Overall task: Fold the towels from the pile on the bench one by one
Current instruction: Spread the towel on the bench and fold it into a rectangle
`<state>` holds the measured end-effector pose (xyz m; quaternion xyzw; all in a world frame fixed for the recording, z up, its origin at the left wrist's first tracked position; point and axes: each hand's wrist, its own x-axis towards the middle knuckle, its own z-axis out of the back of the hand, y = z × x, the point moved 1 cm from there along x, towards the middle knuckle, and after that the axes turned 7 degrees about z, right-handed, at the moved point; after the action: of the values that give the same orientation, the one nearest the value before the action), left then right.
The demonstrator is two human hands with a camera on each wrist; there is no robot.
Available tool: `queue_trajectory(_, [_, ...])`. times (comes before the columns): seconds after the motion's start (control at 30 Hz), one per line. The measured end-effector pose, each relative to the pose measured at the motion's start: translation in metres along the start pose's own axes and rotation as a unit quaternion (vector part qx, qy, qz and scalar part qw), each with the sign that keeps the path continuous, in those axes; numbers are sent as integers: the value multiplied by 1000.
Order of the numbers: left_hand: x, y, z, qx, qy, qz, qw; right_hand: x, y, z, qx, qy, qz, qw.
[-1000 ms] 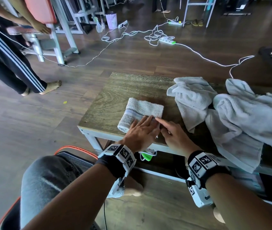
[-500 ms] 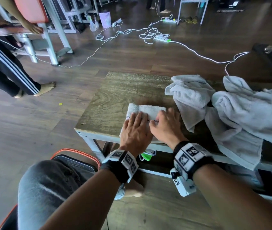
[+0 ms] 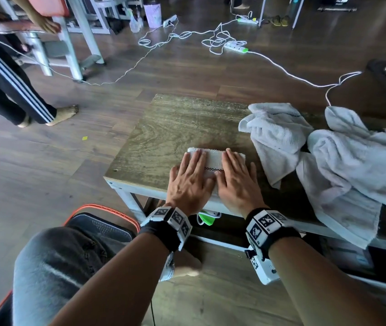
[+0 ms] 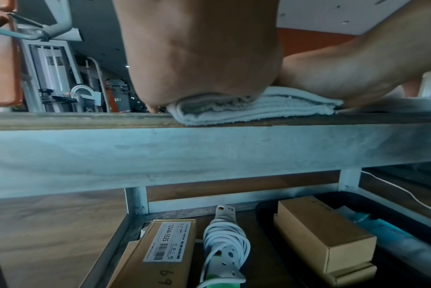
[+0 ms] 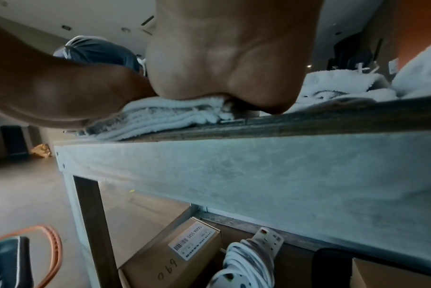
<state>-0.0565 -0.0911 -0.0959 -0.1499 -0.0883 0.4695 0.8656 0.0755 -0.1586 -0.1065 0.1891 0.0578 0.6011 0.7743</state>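
Observation:
A small folded white towel [image 3: 213, 161] with a dark stitched stripe lies near the front edge of the wooden bench [image 3: 170, 128]. My left hand [image 3: 190, 177] lies flat on its left half and my right hand [image 3: 235, 177] flat on its right half, fingers straight, both pressing down. The wrist views show the folded towel [image 4: 259, 109] [image 5: 165, 115] in layers squashed under my palms. A pile of loose white towels [image 3: 340, 156] sprawls over the bench's right side, just right of my right hand.
White cables and power strips [image 3: 235, 45] trail across the wooden floor beyond the bench. Another person's legs [image 3: 10, 90] stand by gym equipment at far left. Cardboard boxes [image 4: 325, 241] and a coiled extension lead [image 4: 224, 239] sit on the lower shelf.
Both hands have slid forward onto the folded towel, from its near edge to flat on top, side by side. The towel now lies squarer to the bench edge.

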Motion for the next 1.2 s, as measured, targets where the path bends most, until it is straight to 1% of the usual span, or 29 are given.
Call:
queue_trajectory(0.1, [2,4,-3,-16,12,22,1000,0,0,-1,3,6,-19,1000])
queue_trajectory(0.2, [2,6,-4,-20,7,24,1000,1,-1,-1,-7,8,-37,999])
queue_trajectory(0.3, [1,7,-3,-35,6,24,999,1,-2,1,-5,11,-38,999])
queue_trajectory(0.4, [0,10,-2,-40,2,25,999,1,-6,3,-6,21,-41,999])
queue_trajectory(0.53, [1,14,-3,-50,8,25,998,-3,-15,7,9,42,-63,997])
queue_trajectory(0.73, [0,23,-1,-63,25,12,998,-3,-18,7,9,60,-63,996])
queue_trajectory(0.83, [-3,28,1,-63,36,17,997,-4,-17,8,10,65,-64,996])
queue_trajectory(1.0, [-4,35,1,-60,51,38,996,-6,-15,8,-8,45,-66,997])
queue_trajectory(1.1, [-2,33,-1,-56,45,47,996,-7,-14,7,-24,30,-60,997])
queue_trajectory(1.2, [4,39,-9,-4,49,49,998,-9,-12,8,-30,31,-56,998])
